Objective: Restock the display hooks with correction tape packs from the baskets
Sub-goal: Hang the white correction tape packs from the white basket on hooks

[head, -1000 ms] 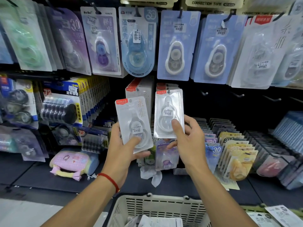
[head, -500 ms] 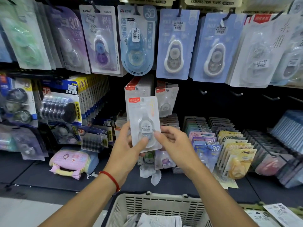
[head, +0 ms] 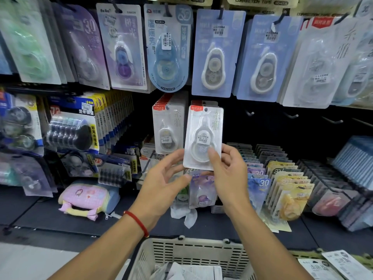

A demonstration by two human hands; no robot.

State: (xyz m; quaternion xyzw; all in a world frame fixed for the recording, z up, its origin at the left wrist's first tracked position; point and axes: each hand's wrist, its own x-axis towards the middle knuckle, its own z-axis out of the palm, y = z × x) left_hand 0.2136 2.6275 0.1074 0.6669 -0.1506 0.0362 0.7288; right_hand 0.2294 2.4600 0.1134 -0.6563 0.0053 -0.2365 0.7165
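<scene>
Bright overhead shop light, glare on plastic blisters, dark shelf recesses, blurred bowed edges.

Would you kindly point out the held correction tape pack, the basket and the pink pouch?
held correction tape pack (head: 202, 136), head view, blister front.
basket (head: 187, 252), head view, far rim wall.
pink pouch (head: 84, 197), head view, top face.

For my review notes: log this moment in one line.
right hand: pinches clear white correction tape pack | left hand: open, beside it | beige plastic basket: below
</scene>
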